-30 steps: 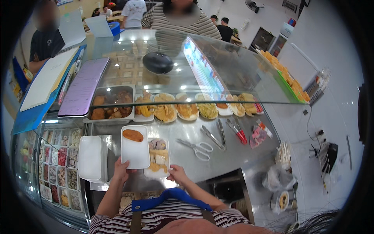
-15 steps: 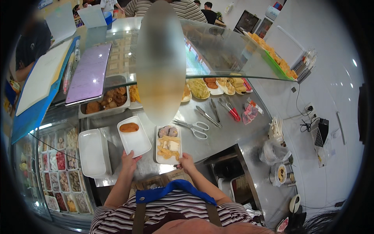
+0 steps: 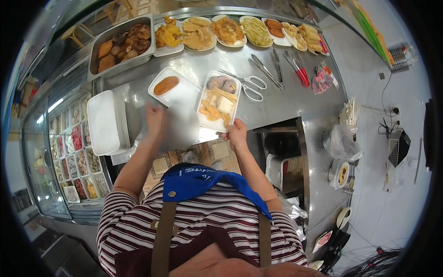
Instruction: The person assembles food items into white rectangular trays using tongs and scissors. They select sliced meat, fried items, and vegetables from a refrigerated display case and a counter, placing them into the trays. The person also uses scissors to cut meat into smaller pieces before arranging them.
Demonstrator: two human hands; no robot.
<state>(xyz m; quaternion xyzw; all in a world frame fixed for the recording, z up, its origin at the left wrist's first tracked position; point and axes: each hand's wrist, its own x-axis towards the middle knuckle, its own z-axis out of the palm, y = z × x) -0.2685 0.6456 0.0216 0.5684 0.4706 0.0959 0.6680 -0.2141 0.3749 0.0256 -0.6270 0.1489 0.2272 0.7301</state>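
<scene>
My right hand (image 3: pixel 236 132) pinches the near right corner of a white foam tray (image 3: pixel 203 121). The tray holds purplish round pieces (image 3: pixel 222 84), yellowish strips (image 3: pixel 213 113) and a pale white block (image 3: pixel 225 104). Left of it lies a second white tray (image 3: pixel 187 91) with one brown oval fried piece (image 3: pixel 166 86). My left hand (image 3: pixel 154 119) is just below that second tray's near side. A blurred grey patch covers part of this tray and the area beside my left hand, so its grip is hidden. White-handled scissors (image 3: pixel 253 87) lie beyond the filled tray.
A stack of white trays (image 3: pixel 107 123) stands on the left. Along the back are a metal pan of braised food (image 3: pixel 123 47) and several plates of food (image 3: pixel 228 31). Metal tongs (image 3: pixel 267 71) and red-handled tongs (image 3: pixel 301 76) lie at right. A glass-fronted display (image 3: pixel 46 152) stands far left.
The view has tilted down, showing more of the counter and my apron. My left hand held the fried-piece tray's near edge before; now it sits lower left of it. My right hand keeps its tray.
</scene>
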